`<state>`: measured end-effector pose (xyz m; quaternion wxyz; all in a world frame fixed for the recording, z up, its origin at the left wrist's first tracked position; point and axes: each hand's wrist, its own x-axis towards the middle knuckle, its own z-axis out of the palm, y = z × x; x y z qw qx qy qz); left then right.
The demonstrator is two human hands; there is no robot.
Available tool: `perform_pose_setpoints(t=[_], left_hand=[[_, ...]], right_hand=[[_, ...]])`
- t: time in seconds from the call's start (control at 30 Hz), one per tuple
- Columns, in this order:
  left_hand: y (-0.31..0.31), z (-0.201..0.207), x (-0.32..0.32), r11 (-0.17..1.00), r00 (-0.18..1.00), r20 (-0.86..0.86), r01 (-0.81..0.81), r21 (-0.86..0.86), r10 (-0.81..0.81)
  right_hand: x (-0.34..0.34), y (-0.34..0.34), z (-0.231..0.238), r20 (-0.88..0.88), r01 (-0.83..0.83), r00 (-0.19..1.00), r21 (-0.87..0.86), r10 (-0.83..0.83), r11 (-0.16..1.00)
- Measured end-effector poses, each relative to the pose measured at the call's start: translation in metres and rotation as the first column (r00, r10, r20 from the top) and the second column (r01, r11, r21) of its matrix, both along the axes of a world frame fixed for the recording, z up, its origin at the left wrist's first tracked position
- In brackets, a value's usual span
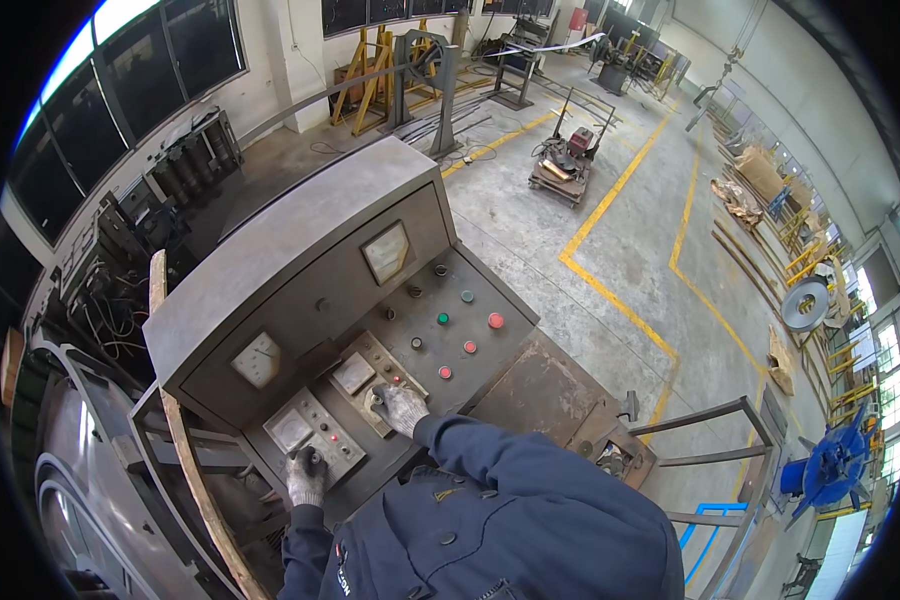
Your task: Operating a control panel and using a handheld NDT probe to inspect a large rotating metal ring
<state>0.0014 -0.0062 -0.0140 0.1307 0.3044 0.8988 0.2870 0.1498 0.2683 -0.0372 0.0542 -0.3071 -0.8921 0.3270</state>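
Observation:
In knitted grey gloves, both my hands are at a sloping control console [510, 300]. My left hand [307, 478] curls around a dark knob [312, 458] on the lower part of the left control module [345, 455], which carries a pale meter [291, 431] and small red lights. To its right, my right hand [402, 408] is closed at the matching spot of a second control module [354, 371]; its fingers mostly hide the knob there. Green buttons [443, 319] and red buttons [470, 347] stand farther right on the panel.
Two larger gauges [385, 252] sit in the console's upright face. A wooden pole [182, 430] leans along its left side, beside grey machinery [80, 480]. Metal railing [715, 450] and a blue fan [832, 465] are at the right. A wheeled cart [567, 165] stands on the floor ahead.

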Motion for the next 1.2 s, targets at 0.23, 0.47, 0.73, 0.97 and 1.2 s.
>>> perform_pose_setpoints(t=[0.23,0.47,0.73,0.97,1.2], left_hand=[[0.004,0.001,0.006,1.000,1.000,0.011,-0.029,-0.010,0.029],[-0.023,0.004,0.004,0.998,0.999,0.024,-0.021,-0.055,0.022],[-0.010,-0.003,0.002,0.997,0.998,-0.041,0.046,0.066,-0.044],[-0.002,-0.003,0.009,0.996,0.998,-0.046,0.042,0.075,-0.038],[0.000,-0.008,0.009,0.995,0.998,-0.057,0.021,0.101,-0.015]], right_hand=[[0.004,0.002,-0.010,-0.065,0.009,0.998,0.027,-0.007,1.000],[-0.007,-0.001,-0.026,0.088,-0.112,0.989,-0.081,0.119,0.990],[-0.001,0.001,-0.007,-0.118,-0.018,0.993,0.075,0.026,0.997],[0.004,0.009,-0.005,-0.129,-0.037,0.990,0.137,0.055,0.990],[0.002,0.010,-0.008,-0.150,-0.044,0.987,0.121,0.062,0.992]])
